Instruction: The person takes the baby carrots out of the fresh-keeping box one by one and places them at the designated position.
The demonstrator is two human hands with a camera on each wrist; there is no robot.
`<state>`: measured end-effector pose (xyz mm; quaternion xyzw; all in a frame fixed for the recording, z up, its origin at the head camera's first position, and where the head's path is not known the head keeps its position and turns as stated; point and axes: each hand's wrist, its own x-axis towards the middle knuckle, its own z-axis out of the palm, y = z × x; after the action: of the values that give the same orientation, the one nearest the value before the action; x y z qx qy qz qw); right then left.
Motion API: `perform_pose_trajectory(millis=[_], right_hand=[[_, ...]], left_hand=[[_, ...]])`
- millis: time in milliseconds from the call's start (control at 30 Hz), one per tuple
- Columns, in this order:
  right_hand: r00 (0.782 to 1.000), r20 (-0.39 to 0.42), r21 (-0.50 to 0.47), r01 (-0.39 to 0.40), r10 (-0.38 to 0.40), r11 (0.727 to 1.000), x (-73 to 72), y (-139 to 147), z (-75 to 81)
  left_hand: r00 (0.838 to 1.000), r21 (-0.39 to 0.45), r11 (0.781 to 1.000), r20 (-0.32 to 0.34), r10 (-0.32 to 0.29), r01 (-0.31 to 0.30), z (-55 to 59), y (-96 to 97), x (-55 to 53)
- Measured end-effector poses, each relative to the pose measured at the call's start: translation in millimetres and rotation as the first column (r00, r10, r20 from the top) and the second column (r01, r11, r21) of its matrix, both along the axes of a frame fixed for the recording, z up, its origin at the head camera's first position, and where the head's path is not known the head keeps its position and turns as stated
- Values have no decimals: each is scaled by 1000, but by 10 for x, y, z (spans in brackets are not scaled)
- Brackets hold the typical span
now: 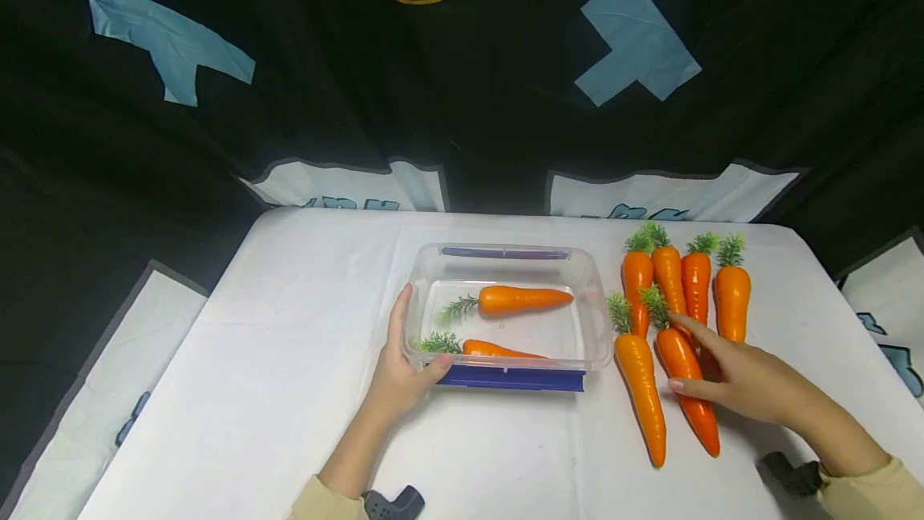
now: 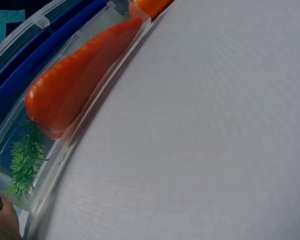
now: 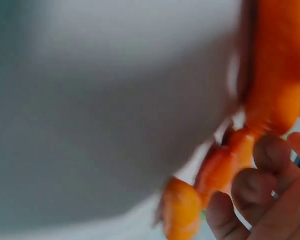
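Note:
A clear plastic box (image 1: 599, 307) with blue side flaps holds two orange carrots with feathery green tops, a middle carrot (image 1: 520, 300) and a near-side carrot (image 1: 498, 349). My left hand (image 1: 404, 371) grips the box's near left corner, thumb over the near rim and fingers along the left wall. To the right, my right hand (image 1: 743, 371) spreads over a carrot (image 1: 696, 408), its thumb across the carrot's middle and a fingertip beside its leafy top. In the right wrist view, the fingers (image 3: 252, 185) are blurred and bent beside several carrots.
Beside that carrot lies another front carrot (image 1: 638, 392). Several more carrots stand in a row behind, among them a far right carrot (image 1: 732, 303). A white cloth covers the table (image 1: 289, 327); a black patterned curtain (image 1: 462, 103) hangs behind it.

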<state>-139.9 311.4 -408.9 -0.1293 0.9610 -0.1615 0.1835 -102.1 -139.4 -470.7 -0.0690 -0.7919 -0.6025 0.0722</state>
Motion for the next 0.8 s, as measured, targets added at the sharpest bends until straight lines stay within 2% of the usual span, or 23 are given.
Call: perform_pose_trajectory(millis=[100,233,367,533,600,667,800], right_hand=[[998,-59,3,10,-10,1000,-95,-63,128],[984,-175,-30,-32,27,999,-236,-229,303],[957,-273,-67,-122,100,990,-375,-477,431],[917,-342,-65,-241,205,968,-536,-861,502],[894,-368,-45,-292,256,955,-580,-1014,512],[862,-394,-20,-354,318,935,-614,-1158,507],[777,-448,30,-480,442,877,-663,-1403,467]], left_hand=[[1000,-5,1000,-5,3,-3,-2,-5,3],[1000,-2,1000,-3,9,-9,-3,-6,1],[1000,10,1000,-1,1,-1,-13,-6,-4],[1000,7,1000,-8,-9,9,-18,-7,-3],[1000,7,1000,-7,-7,7,-14,-4,-3],[1000,5,1000,-4,-2,2,-9,-1,-2],[1000,4,1000,-1,3,-3,-2,0,-5]])
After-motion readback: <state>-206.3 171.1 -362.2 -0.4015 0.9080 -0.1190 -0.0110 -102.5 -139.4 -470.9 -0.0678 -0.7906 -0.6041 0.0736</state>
